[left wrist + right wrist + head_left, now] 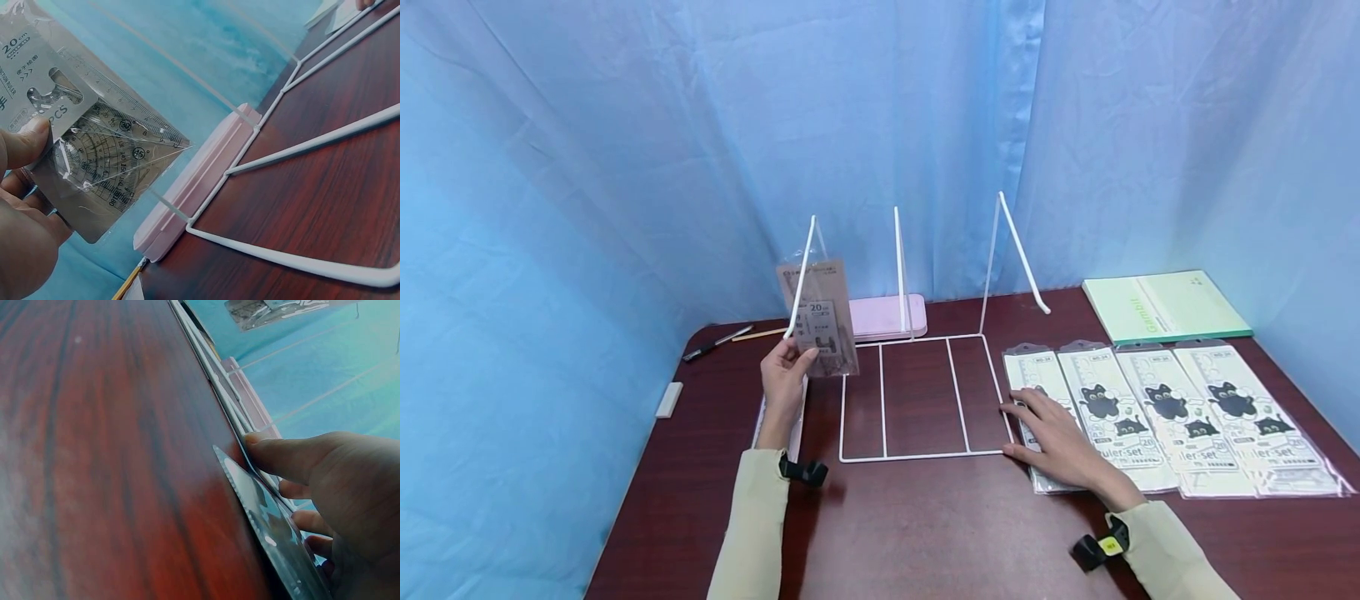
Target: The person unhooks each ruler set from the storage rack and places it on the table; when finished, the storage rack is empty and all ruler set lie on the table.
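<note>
My left hand (784, 372) holds up a clear packet with a ruler and protractor set (820, 321) by its lower edge, thumb on the card front, beside the left upright of the white wire rack (917, 396). The left wrist view shows the same ruler packet (94, 137) pinched by my left hand (22, 206). Flat on the table, my right hand (1052, 433) rests with spread fingers on the leftmost of several cat-print ruler-set packets (1165, 408), at the rack's right edge. In the right wrist view my right hand's fingers (294, 456) press that packet's edge (269, 531).
Behind the rack lies a pink case (883, 317). A pen (715, 343) and pencil (760, 334) lie at the back left, a white eraser (668, 399) near the left edge, a green notebook (1165, 307) at back right. Blue curtains surround the dark wooden table (925, 533).
</note>
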`<state>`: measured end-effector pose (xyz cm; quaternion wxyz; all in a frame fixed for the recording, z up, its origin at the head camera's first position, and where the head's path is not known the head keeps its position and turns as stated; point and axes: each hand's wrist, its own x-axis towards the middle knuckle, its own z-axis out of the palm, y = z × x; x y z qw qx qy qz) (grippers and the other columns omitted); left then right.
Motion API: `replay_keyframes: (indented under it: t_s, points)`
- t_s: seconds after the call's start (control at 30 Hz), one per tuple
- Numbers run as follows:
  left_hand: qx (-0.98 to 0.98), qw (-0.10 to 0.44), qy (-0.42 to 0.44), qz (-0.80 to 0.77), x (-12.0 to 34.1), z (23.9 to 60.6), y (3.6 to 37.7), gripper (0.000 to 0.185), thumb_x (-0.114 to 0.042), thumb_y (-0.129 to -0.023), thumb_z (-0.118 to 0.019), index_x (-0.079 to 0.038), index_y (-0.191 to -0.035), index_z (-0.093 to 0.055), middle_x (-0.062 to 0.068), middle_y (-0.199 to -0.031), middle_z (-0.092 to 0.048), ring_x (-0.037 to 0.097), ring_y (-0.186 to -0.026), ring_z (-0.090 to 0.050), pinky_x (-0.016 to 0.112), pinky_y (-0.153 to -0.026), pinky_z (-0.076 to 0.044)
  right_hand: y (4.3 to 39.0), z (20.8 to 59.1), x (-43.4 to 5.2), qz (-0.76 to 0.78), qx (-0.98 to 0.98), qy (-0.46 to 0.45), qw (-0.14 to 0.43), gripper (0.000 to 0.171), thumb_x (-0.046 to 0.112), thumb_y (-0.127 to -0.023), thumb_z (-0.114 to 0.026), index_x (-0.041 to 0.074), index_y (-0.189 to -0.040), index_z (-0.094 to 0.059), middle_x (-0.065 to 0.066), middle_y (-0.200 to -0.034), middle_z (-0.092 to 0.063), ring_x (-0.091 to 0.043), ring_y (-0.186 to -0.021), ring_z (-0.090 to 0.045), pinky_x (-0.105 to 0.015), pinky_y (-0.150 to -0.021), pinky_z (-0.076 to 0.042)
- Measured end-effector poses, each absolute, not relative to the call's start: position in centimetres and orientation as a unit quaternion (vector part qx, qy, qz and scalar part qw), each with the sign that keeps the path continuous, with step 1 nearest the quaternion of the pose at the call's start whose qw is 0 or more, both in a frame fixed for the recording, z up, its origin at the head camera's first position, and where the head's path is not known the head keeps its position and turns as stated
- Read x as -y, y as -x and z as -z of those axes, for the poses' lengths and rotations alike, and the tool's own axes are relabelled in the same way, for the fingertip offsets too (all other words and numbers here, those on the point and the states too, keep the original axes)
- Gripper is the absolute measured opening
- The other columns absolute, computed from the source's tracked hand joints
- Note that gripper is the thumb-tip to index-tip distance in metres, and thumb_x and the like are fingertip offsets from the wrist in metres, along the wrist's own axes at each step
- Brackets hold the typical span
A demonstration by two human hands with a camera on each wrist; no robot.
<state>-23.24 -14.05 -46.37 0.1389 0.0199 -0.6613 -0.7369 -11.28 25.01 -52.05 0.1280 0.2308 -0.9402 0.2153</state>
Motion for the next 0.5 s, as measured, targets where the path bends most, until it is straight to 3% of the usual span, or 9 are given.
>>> replay_keyframes:
  t_s: [0.5]
  points:
    - [0.683,0.139,0.0,0.717,15.0,46.8,21.8,0.013,0.01,-0.089,-0.066,0.01,-0.102,-0.065,-0.013,-0.081,-0.069,0.001,-0.077,-0.065,0.016,-0.07,-0.054,11.3,52.0,-24.9,-0.215,0.942,-0.227,0.124,0.059,0.028,-0.084,-0.078,0.003,-0.133,-0.061,-0.023,-0.14,-0.055,-0.046,-0.131,-0.047,-0.064,-0.105,-0.037]
